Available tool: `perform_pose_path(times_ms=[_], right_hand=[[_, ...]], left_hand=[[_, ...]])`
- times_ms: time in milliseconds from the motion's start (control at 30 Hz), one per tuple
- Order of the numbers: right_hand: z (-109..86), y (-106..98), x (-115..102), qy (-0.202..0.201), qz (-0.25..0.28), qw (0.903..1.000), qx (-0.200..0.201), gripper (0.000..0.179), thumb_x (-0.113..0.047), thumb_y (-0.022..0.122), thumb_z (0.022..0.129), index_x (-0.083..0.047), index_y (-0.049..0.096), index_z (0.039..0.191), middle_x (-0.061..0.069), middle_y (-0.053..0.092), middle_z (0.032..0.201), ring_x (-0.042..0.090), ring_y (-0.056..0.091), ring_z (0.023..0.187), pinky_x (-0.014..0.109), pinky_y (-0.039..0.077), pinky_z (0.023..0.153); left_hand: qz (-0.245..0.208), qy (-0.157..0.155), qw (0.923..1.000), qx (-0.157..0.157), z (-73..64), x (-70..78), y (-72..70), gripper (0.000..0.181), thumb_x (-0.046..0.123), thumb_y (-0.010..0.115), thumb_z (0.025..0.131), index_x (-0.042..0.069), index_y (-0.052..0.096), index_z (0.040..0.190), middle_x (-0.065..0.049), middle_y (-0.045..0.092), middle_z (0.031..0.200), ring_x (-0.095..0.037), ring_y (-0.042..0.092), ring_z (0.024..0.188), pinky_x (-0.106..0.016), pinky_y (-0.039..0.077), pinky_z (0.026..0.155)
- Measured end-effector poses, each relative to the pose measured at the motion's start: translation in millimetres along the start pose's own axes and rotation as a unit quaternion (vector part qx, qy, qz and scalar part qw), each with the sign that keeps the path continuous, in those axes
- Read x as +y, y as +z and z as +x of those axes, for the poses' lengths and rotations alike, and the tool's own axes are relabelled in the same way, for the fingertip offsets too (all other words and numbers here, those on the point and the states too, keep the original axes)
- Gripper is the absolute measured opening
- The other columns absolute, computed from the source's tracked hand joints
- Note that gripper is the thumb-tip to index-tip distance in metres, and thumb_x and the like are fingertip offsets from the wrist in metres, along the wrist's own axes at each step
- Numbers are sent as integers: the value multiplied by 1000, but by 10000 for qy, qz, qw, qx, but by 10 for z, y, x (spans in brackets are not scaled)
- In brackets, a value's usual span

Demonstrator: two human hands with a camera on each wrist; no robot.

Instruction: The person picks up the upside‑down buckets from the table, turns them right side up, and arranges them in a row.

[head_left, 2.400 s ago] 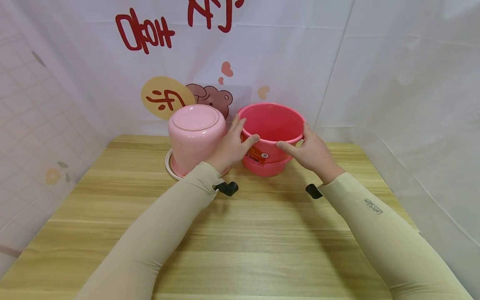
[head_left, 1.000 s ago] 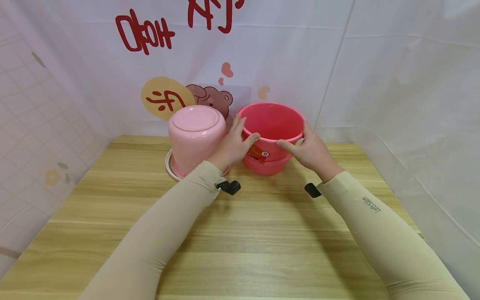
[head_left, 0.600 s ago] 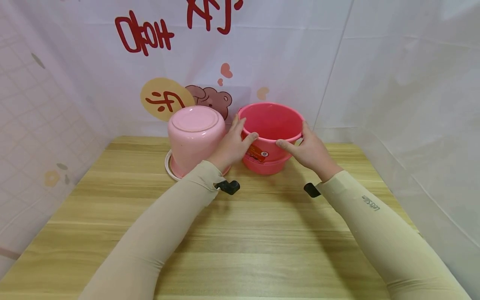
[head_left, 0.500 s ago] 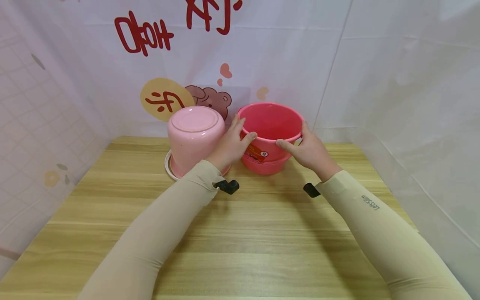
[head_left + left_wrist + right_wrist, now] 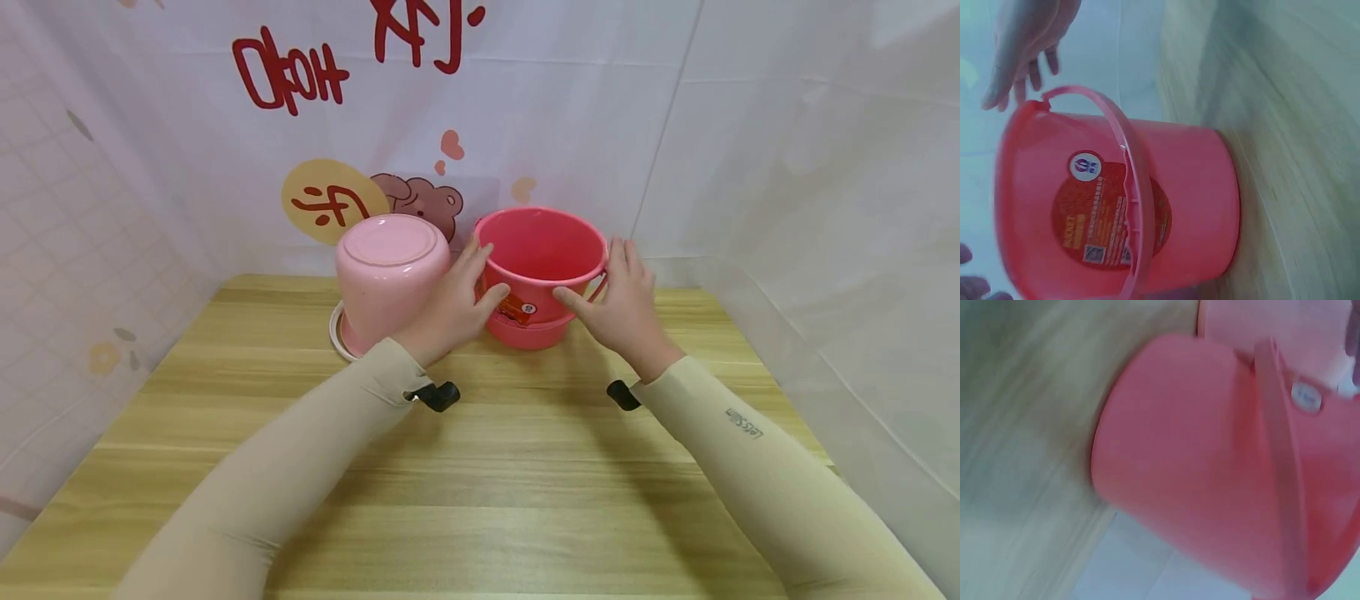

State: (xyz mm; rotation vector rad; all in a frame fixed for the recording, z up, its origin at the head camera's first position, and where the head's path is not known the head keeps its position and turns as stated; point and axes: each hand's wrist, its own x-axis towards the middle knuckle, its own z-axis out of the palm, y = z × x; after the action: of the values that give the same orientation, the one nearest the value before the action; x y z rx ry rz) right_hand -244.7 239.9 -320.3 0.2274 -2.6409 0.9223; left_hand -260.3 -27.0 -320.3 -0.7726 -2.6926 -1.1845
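A bright pink bucket stands upright on the wooden table, mouth up. Its pink handle hangs down across the front over a red label. My left hand is at the bucket's left side, fingers loosely extended by the rim, thumb off the wall. On the right, my right hand has its fingers raised and spread just beside the rim. The left wrist view shows that right hand's fingers apart from the bucket. Left of it stands a light pink bucket, upside down and partly behind my left hand.
A white ring-like edge shows under the upturned bucket. The wooden table runs back to a white printed cloth behind the buckets. Cloth walls also stand at the left and right.
Both hands have loosened from the pink bucket's rim. My left hand has drawn slightly back and left; my right hand has moved outward. The bucket stays in place.
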Motion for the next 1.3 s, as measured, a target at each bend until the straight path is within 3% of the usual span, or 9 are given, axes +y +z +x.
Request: perform_pose_path(times_ms=[100,233,333,433,533,667,833,1067,1300], right_hand=[[-128,42,-96,-644,-88,9969,453,102,-51,77,92,-1,26,165,22,21,173,49,15,157,72,24,119],[-295,160,-251,-2077,-178,9742,868,82,-31,80,91,6,44,155,26,40,162,47,33,149,67,31,117],[-402,271,-371,-2902,-284,9538,723,74,-25,82,88,7,52,148,26,51,152,45,44,141,64,38,115],[-465,394,-473,-3283,-461,9429,327,73,-29,83,88,4,54,147,22,55,149,43,49,136,58,43,114],[-485,502,-554,-3322,-666,9405,-256,74,-33,81,91,-1,52,151,19,55,151,40,50,137,52,46,115],[-458,636,-638,-3044,-985,9402,-1169,75,-39,75,96,-8,47,158,15,51,156,36,47,141,50,43,120],[-370,874,-678,-2754,-1340,9294,-2058,73,-39,70,101,-12,42,162,12,47,162,32,44,146,48,37,125],[-265,1191,-656,-2406,-1781,9082,-2925,75,-42,66,103,-17,34,166,11,39,169,33,36,155,49,30,130],[-228,1381,-700,-1958,-2104,8879,-3594,78,-52,60,104,-23,26,169,9,30,174,36,29,159,52,27,131]], left_hand=[[336,534,9978,-180,-159,-6,-91,68,34,60,107,6,35,164,-13,29,173,-28,26,162,-48,35,127],[1163,1198,9850,-441,-388,-53,-227,56,31,60,107,3,50,155,-14,54,157,-30,51,146,-46,41,124],[1475,1519,9754,-615,-578,-138,-324,49,29,61,107,0,59,146,-15,63,147,-31,58,137,-47,44,121],[1545,1681,9711,-694,-769,-267,-423,44,25,63,105,0,63,142,-15,65,144,-32,58,140,-49,45,120],[1611,1594,9710,-759,-946,-416,-537,40,24,66,104,5,66,139,-11,68,140,-28,60,136,-49,48,117],[1906,1063,9707,-1006,-1126,-654,-678,36,27,66,104,14,67,138,-3,69,136,-24,64,128,-51,53,108],[2436,475,9591,-1361,-1275,-987,-825,40,29,68,103,11,67,139,-9,67,140,-30,67,127,-54,54,106],[2574,-250,9480,-1854,-1325,-1344,-921,54,32,65,105,4,57,150,-20,49,160,-43,51,145,-61,43,117],[2468,-433,9482,-1950,-1290,-1456,-897,61,33,66,105,3,50,155,-20,48,161,-44,49,146,-61,41,119]])
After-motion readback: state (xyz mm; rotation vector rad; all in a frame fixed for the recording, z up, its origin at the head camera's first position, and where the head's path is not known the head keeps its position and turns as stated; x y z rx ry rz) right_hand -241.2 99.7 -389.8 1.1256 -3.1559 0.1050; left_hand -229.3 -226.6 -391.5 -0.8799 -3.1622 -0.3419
